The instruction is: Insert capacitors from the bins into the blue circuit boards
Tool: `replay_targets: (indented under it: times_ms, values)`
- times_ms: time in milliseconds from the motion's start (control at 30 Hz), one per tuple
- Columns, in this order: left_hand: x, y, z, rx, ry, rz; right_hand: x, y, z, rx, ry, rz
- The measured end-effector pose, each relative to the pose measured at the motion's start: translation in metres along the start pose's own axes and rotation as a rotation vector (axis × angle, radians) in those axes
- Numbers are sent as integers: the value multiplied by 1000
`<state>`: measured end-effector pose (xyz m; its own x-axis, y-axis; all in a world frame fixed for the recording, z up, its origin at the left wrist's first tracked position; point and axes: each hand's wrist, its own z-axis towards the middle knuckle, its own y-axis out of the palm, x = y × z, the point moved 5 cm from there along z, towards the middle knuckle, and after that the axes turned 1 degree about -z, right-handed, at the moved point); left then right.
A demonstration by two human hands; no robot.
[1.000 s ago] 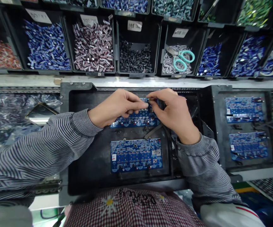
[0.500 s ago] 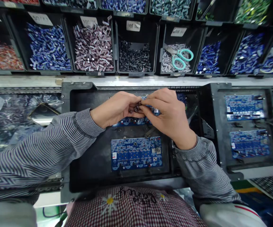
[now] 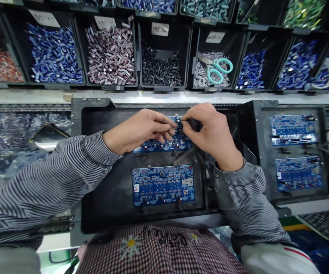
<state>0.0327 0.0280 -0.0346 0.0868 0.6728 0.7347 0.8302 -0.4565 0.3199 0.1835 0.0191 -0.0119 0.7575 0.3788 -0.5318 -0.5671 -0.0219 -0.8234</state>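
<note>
Both my hands are over the upper blue circuit board (image 3: 164, 146), which lies in a black tray and is partly hidden by them. My left hand (image 3: 145, 129) is on the board's left side, fingers curled together; whatever they hold is hidden. Above the board's right part, my right hand (image 3: 207, 131) pinches thumb and forefinger together, and anything between the tips is too small to name. A second blue circuit board (image 3: 162, 184) lies in the same tray, nearer to me.
Black bins hold small electronic parts: purple-brown capacitors (image 3: 111, 57), blue capacitors (image 3: 56, 55) and black parts (image 3: 162, 68). Teal-handled scissors (image 3: 217, 70) lie in another bin. To the right, a neighbouring tray (image 3: 267, 160) carries two boards. Plastic bags (image 3: 16, 140) lie left.
My hands have drawn apart; before, their fingertips met around small brownish capacitors. My right hand has shifted slightly right, uncovering more of the upper board.
</note>
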Motion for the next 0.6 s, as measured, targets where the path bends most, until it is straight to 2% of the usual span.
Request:
replay_targets:
  times_ms: [333,467,600]
  values:
    - [3,-3,-2,67,78,184,5,6,-1,-43,-14,-31]
    - [0,-6,1,77,42,126,5,6,-2,-39,-32,-31]
    - [-2,-4,2,43,-8,21,-9,-2,-8,28,-57,42]
